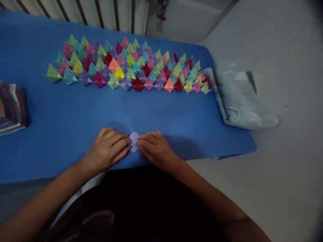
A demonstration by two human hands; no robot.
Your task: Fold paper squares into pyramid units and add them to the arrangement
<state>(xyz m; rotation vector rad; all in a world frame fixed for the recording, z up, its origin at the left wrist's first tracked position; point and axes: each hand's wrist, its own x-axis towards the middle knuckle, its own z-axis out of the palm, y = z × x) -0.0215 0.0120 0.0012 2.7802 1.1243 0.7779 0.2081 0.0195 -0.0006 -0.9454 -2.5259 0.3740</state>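
A small lavender piece of folded paper point(134, 142), diamond-shaped, lies flat near the front edge of the blue-covered surface point(101, 107). My left hand point(108, 146) grips its left corner with the fingers closed together. On the opposite corner, the fingertips of my right hand point(156, 148) press in the same way. The outer corners of the paper are hidden under the fingers. Beyond my hands stand rows of many-coloured folded paper boats point(113, 81), set close together in green, pink, purple, red, yellow and blue.
At the left edge sits a stack of folded cloth or paper point(12, 107). A folded pale blue-grey blanket point(242, 104) lies at the right end against the wall. Behind the surface are a white radiator point(108, 15) and a red valve handle point(161, 17).
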